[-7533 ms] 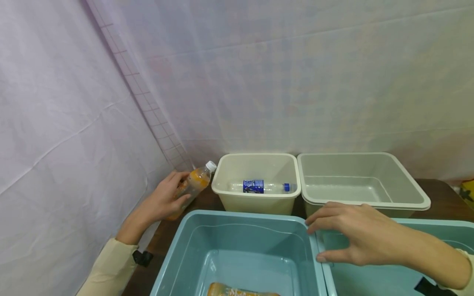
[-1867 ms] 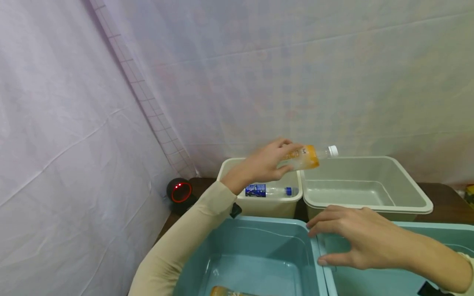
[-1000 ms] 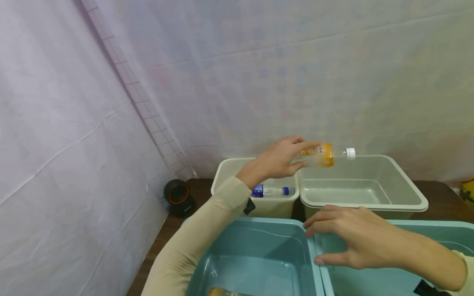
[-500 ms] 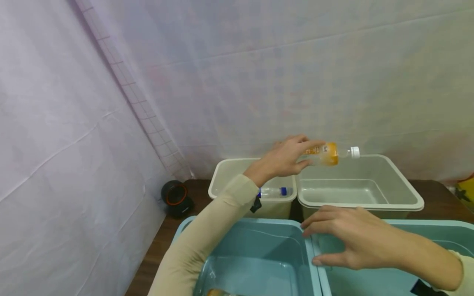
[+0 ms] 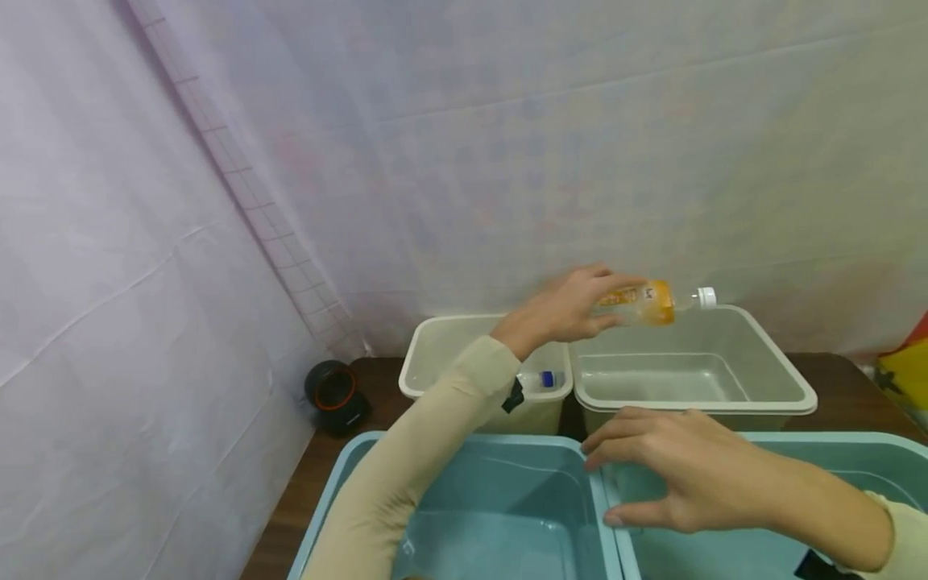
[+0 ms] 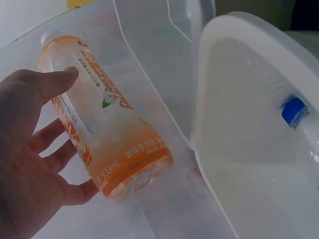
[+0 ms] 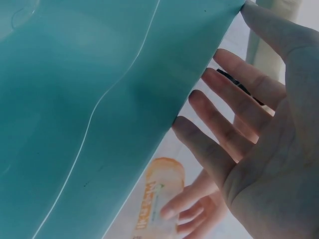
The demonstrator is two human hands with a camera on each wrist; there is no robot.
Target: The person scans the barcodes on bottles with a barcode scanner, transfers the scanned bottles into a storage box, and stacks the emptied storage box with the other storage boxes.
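Orange-labelled bottle (image 5: 641, 296) is gripped by the left hand (image 5: 561, 310) and held level above the larger cream tub (image 5: 776, 385), not yet released; a blue-capped bottle (image 5: 542, 379) is already lodged in the smaller cream tub (image 5: 435, 354); the right hand (image 5: 670, 475) is spread, grasping nothing, fingertips on the teal bin's rim (image 5: 607, 503).

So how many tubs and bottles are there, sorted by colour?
Cream tubs: 2, left one and right one
Teal tubs: 2, left and right
Orange bottles: 1, gripped by the left hand
Blue-capped bottles: 1
Total: 6
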